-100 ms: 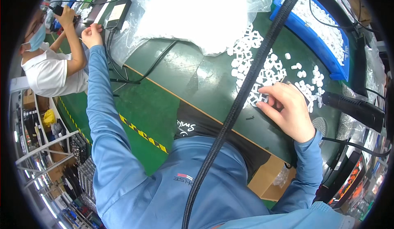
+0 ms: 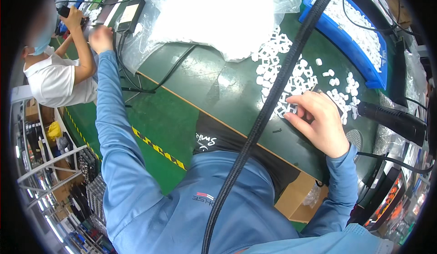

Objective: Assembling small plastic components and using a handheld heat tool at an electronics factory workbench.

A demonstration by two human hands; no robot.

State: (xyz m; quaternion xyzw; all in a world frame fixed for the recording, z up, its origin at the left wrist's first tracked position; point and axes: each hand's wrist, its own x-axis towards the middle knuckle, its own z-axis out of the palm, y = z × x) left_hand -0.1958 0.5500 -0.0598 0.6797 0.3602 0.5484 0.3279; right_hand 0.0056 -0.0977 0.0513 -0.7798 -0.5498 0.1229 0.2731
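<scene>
My left hand [image 2: 101,39] is stretched out to the far left, beside a black power adapter [image 2: 131,17] with a pale label. Its fingers are smeared by motion, so their pose and anything in them are hidden. On the right, my right hand [image 2: 321,123] rests at the near edge of a spread of small white plastic parts [image 2: 269,67]. Thumb and forefinger stand apart there, with nothing visible between them; the other fingers curl loosely. More small white pieces [image 2: 337,98] lie just beyond its knuckles. A black handheld tool [image 2: 391,121] with a cord lies to its right.
A large clear bag of white material [image 2: 205,17] covers the table's far middle. Behind the parts stands a blue bin [image 2: 364,49] full of white pieces. A thick black braided cable [image 2: 273,101] crosses the view. A co-worker [image 2: 63,78] holds a black object at far left.
My left hand has shifted slightly and its fingers have blurred. The co-worker's head has moved. My right hand and the white parts stay where they were.
</scene>
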